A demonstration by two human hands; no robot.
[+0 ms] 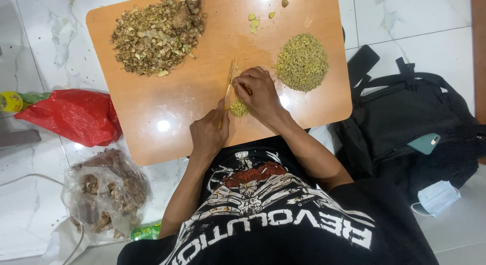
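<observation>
- Gripping a knife, the left hand was closed round its handle at frame centre.
- Right hand pinched a piece beside the blade, just right of it, above the small chopped heap.

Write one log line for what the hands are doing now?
left hand: holds knife | right hand: on small chopped pile | table
</observation>
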